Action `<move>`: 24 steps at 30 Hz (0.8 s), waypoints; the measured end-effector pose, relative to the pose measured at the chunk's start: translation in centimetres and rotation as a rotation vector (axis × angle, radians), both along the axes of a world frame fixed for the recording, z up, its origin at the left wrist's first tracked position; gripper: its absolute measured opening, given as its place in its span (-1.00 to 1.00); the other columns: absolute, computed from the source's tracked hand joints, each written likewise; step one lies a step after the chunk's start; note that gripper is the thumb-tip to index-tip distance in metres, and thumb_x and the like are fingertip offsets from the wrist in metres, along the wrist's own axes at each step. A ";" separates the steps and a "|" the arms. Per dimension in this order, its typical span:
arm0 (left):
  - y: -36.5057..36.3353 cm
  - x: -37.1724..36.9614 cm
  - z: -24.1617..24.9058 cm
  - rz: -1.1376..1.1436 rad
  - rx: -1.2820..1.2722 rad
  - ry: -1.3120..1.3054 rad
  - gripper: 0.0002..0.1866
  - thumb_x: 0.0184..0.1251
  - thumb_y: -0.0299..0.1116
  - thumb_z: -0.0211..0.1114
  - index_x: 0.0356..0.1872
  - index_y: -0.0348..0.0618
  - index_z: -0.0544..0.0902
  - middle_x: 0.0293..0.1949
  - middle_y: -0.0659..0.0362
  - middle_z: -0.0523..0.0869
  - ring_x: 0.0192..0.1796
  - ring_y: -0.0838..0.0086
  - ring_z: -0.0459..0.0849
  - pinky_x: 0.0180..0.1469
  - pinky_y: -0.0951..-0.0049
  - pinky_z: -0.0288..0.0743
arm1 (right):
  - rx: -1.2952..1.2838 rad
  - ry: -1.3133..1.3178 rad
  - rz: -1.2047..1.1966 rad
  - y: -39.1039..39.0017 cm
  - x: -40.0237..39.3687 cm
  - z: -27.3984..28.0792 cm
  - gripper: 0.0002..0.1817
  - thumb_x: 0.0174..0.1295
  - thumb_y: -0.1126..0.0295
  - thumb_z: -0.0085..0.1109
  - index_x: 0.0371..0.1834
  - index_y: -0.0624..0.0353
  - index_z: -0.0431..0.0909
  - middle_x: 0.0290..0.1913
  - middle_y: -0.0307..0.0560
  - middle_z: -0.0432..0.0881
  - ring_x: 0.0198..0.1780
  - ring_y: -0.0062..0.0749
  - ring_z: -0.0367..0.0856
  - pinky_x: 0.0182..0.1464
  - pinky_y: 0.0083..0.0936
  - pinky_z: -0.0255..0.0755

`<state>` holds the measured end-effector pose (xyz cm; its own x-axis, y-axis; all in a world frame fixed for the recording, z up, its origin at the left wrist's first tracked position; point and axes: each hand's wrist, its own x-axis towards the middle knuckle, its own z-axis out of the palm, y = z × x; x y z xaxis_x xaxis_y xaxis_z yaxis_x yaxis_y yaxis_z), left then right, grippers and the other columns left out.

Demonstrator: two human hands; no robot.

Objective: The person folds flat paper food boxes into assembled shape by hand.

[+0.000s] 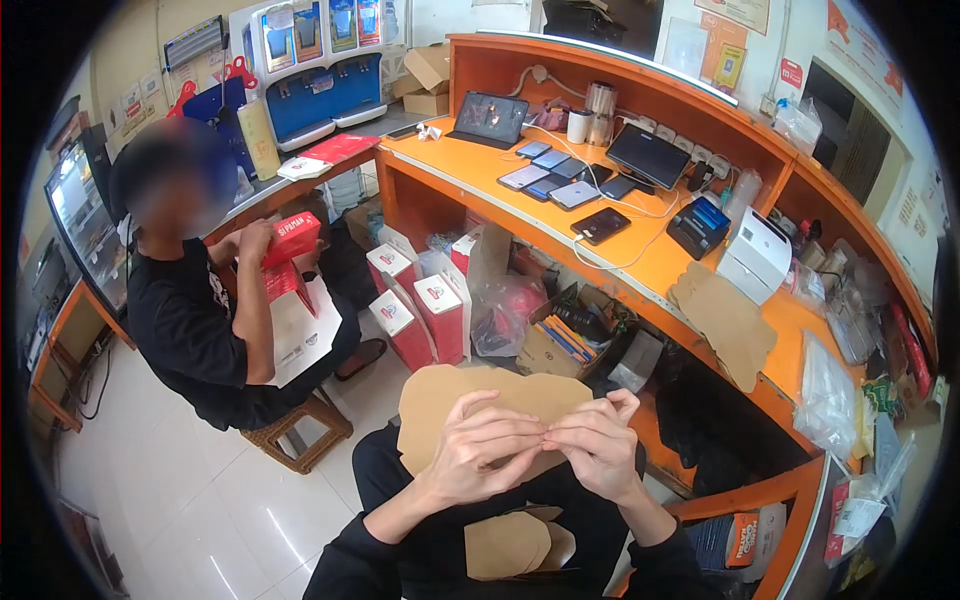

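A flat brown cardboard piece (430,405) with a wavy outline lies over my knees. In front of it, my left hand (490,448) and my right hand (598,446) meet fingertip to fingertip. Both are closed in a pinch, and whatever sits between the fingertips is too small or hidden to make out. Lower down, between my legs, rest more brown cardboard pieces (508,545).
At left, a co-worker (185,270) on a wicker stool (295,440) handles a red box (290,238). Red-and-white boxes (437,300) stand on the floor. The orange desk (640,250) carries several phones (573,195), a printer (753,255) and a cardboard sheet (722,325).
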<state>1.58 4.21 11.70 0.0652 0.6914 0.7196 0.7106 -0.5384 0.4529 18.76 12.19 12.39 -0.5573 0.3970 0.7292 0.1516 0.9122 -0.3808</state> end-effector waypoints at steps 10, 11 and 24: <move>1.7 -1.5 -3.3 0.292 0.250 -0.635 -0.93 0.03 -0.67 0.28 -0.45 -0.30 0.66 -0.30 0.05 0.73 -0.18 0.33 0.68 -0.03 0.42 0.44 | -0.544 0.144 -0.063 1.2 -0.3 -5.4 0.08 -0.01 0.28 0.41 0.45 0.29 -0.20 0.40 0.14 0.09 0.40 -0.08 0.06 0.37 -0.22 -0.03; 2.0 -1.2 -3.5 0.320 0.256 -0.775 -0.93 0.05 -0.68 0.27 -0.43 -0.33 0.65 -0.30 0.04 0.72 -0.17 0.32 0.67 -0.01 0.43 0.43 | -0.803 0.159 0.070 1.0 -0.3 -7.0 0.00 0.04 0.33 0.38 0.44 0.33 -0.14 0.40 0.11 0.10 0.39 -0.23 0.11 0.31 -0.29 0.11; 2.2 -1.2 -5.6 0.292 -0.040 0.339 -0.30 0.07 0.16 0.27 0.29 0.30 0.39 0.35 0.30 0.33 0.37 0.33 0.25 0.38 0.06 -0.36 | -1.331 0.364 0.283 0.6 -2.6 -6.0 -0.84 0.23 0.48 0.20 -0.19 0.34 0.60 -0.34 -0.23 0.63 -0.37 -0.73 0.52 -0.33 -0.73 0.39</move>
